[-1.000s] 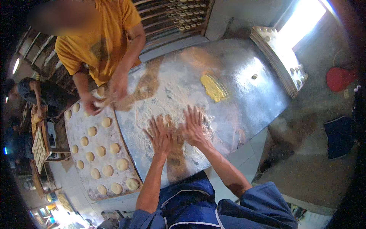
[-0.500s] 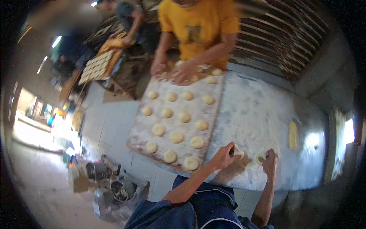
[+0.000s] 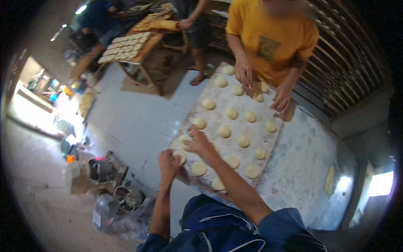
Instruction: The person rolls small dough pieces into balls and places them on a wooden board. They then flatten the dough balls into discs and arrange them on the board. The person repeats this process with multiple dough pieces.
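Pale dough rounds lie in rows on a floured board [image 3: 214, 133]. Over its near left edge, my left hand [image 3: 168, 165] has curled fingers on a flattened dough round [image 3: 180, 156]. Just beyond it, my right hand [image 3: 201, 143] reaches across the board, thumb and fingers about another dough round [image 3: 184, 142]. Parts of both rounds are covered by my fingers. A plump dough round [image 3: 199, 123] sits beside my right fingertips, and a flatter dough round [image 3: 198, 169] lies under my right forearm's left side.
Across the board, a person in a yellow shirt [image 3: 268, 42] has both hands over the far dough rounds. The floury metal table [image 3: 302, 155] extends right, with a yellowish strip [image 3: 330, 179] on it. Another dough-laden board [image 3: 126, 47] stands far left. Containers [image 3: 103, 170] and a plastic jug [image 3: 103, 212] crowd the lower left.
Both my hands have moved from the floury table leftward to the board's near left edge, onto dough rounds there. My view has shifted left. The person in yellow has spread their hands apart.
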Demonstrator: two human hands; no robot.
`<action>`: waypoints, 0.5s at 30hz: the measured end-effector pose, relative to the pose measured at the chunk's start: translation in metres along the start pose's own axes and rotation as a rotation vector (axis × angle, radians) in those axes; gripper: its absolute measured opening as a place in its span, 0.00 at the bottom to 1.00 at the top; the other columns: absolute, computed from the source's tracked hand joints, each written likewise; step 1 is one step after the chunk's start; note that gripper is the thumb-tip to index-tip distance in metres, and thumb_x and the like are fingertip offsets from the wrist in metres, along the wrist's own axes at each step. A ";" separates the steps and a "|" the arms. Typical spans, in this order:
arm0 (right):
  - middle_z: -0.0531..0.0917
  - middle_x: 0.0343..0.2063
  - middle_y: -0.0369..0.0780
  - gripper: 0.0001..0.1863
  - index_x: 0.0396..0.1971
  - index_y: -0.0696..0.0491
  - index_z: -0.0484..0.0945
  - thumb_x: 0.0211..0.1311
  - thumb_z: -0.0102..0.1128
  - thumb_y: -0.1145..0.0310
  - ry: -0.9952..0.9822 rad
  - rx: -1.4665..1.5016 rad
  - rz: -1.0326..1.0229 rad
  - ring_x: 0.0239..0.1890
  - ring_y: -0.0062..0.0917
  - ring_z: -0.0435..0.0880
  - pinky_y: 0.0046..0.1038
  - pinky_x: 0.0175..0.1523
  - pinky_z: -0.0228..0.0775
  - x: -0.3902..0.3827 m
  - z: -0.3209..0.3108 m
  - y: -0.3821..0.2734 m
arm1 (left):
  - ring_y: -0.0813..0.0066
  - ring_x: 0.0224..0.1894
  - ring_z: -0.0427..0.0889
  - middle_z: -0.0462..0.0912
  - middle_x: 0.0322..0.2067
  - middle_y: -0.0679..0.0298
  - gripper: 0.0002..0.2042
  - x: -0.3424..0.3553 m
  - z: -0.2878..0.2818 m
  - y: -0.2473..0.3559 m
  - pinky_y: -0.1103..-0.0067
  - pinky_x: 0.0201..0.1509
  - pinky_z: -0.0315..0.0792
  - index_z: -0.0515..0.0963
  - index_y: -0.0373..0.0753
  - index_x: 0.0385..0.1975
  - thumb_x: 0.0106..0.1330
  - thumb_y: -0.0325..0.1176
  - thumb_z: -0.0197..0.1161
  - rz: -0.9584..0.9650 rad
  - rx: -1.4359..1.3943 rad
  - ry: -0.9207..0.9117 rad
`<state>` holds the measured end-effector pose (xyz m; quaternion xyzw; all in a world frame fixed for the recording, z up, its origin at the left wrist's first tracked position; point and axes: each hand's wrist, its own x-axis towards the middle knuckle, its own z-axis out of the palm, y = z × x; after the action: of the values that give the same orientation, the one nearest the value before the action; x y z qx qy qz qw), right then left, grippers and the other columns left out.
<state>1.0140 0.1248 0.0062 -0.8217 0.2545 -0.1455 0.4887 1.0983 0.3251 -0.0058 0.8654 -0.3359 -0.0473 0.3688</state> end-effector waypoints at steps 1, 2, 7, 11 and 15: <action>0.83 0.50 0.52 0.24 0.54 0.56 0.73 0.62 0.68 0.63 0.041 -0.243 -0.033 0.51 0.43 0.86 0.44 0.53 0.78 0.006 0.008 -0.002 | 0.50 0.49 0.80 0.81 0.44 0.49 0.16 -0.002 0.007 0.004 0.61 0.57 0.73 0.77 0.33 0.47 0.60 0.28 0.69 0.115 0.105 0.060; 0.82 0.52 0.52 0.23 0.54 0.54 0.73 0.64 0.66 0.61 0.047 -0.566 -0.032 0.51 0.45 0.86 0.45 0.54 0.78 0.005 0.007 -0.006 | 0.49 0.51 0.79 0.81 0.45 0.49 0.16 -0.005 0.009 0.019 0.61 0.58 0.71 0.78 0.33 0.47 0.60 0.28 0.69 0.076 0.094 0.070; 0.82 0.50 0.47 0.21 0.53 0.53 0.77 0.64 0.67 0.61 0.396 -0.445 0.078 0.55 0.47 0.80 0.48 0.60 0.73 -0.089 -0.048 0.026 | 0.47 0.52 0.78 0.80 0.45 0.48 0.12 -0.013 0.019 0.079 0.59 0.57 0.70 0.79 0.32 0.46 0.63 0.27 0.65 0.114 -0.132 -0.020; 0.83 0.51 0.51 0.20 0.56 0.55 0.77 0.68 0.63 0.63 0.647 -0.747 0.348 0.57 0.51 0.79 0.46 0.62 0.71 -0.161 -0.125 0.052 | 0.44 0.53 0.78 0.80 0.48 0.45 0.14 0.007 0.079 0.138 0.57 0.56 0.72 0.78 0.32 0.51 0.67 0.23 0.61 0.269 -0.334 -0.276; 0.83 0.50 0.52 0.20 0.54 0.55 0.78 0.65 0.64 0.64 0.718 -0.824 0.336 0.56 0.53 0.80 0.48 0.60 0.70 -0.168 -0.127 0.105 | 0.42 0.55 0.77 0.79 0.52 0.44 0.20 0.030 0.172 0.173 0.58 0.59 0.72 0.75 0.34 0.60 0.68 0.25 0.58 0.548 -0.022 -0.316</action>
<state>0.7845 0.0853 -0.0233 -0.7917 0.5674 -0.2247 0.0270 0.9702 0.1157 -0.0091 0.7206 -0.6093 -0.0833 0.3204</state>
